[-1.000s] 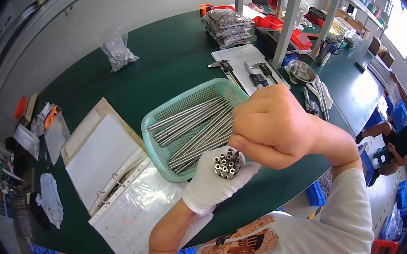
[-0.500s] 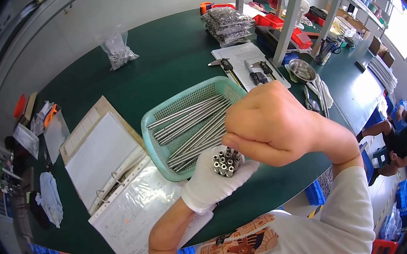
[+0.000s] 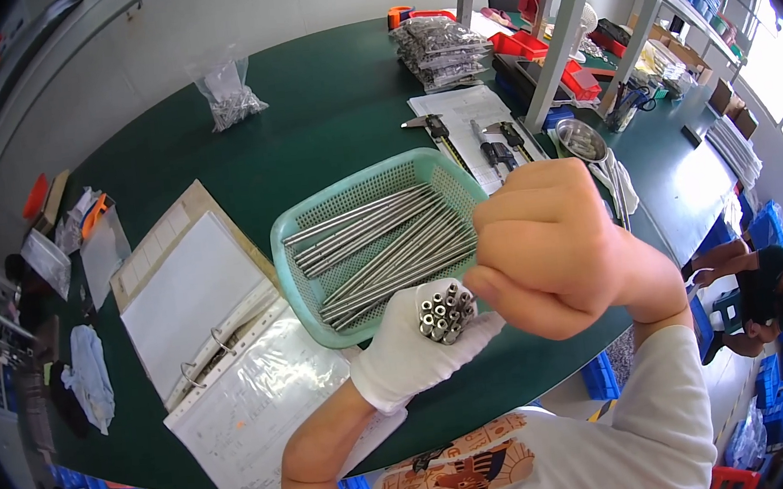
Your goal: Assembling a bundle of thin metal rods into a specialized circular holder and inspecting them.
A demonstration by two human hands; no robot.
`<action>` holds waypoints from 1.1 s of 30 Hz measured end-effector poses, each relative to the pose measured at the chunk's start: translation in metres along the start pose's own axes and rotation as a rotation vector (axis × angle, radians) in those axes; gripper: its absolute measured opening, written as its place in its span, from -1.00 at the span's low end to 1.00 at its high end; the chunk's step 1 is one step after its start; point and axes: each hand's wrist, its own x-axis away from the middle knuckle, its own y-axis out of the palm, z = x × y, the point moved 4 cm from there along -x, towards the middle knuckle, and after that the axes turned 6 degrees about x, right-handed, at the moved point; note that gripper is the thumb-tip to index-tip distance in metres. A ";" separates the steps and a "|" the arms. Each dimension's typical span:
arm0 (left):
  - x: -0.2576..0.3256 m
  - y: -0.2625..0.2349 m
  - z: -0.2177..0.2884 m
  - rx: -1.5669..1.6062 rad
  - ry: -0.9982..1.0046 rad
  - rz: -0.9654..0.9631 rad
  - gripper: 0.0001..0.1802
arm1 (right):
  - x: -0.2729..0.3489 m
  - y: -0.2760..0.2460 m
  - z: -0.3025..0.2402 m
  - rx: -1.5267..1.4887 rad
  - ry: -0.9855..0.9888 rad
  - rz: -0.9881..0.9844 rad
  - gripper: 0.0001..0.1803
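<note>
My left hand, in a white glove, is closed around a bundle of thin metal rods. Their hollow ends point up toward me. Just to the right, my bare right hand is curled into a fist, apart from the bundle. Whatever its fingers might hold is hidden behind the knuckles. Beyond both hands sits a mint-green perforated basket, where more long metal rods lie in loose groups.
An open ring binder lies left of the basket. Calipers rest on papers behind it, near a metal bowl. Bagged parts are piled at the back beside a shelf post. A person sits at far right.
My right fist has moved right, away from the rod ends, uncovering more of the bundle and of the basket's rods. My left hand has shifted slightly right with the bundle.
</note>
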 end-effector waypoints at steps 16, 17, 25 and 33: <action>0.000 0.001 0.002 0.028 -0.052 -0.036 -0.87 | 0.006 0.009 -0.001 -0.058 0.040 -0.084 -0.77; 0.000 0.001 0.004 0.025 -0.042 -0.023 -0.88 | 0.006 0.008 0.000 -0.058 0.040 -0.083 -0.77; 0.000 0.000 -0.001 -0.027 -0.074 -0.014 -0.88 | 0.007 0.006 0.013 -0.160 0.031 -0.143 -0.81; -0.001 0.000 0.001 0.048 -0.080 0.012 -0.88 | 0.010 0.008 0.013 -0.179 0.047 -0.080 -0.89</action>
